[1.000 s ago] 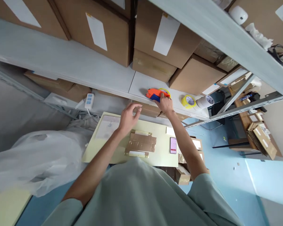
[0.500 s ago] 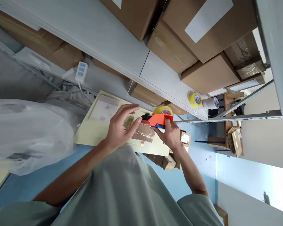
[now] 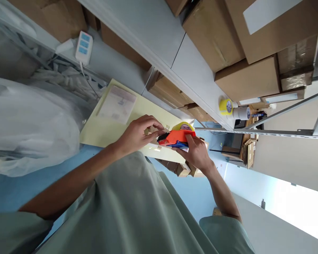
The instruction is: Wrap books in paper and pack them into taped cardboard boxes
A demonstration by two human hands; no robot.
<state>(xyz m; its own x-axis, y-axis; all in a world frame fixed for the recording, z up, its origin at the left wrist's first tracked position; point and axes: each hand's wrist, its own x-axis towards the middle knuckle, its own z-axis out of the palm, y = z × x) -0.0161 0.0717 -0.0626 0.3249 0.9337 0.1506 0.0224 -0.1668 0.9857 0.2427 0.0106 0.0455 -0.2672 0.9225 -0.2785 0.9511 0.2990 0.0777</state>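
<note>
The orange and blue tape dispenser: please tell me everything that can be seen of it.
The orange and blue tape dispenser looks like plastic: orange body, blue near side, black front end, with a round yellow tape roll at its far side. The person's right grip holds it above the pale yellow table, black end pointing left. The left grip is at that end; whether it touches is unclear.
</note>
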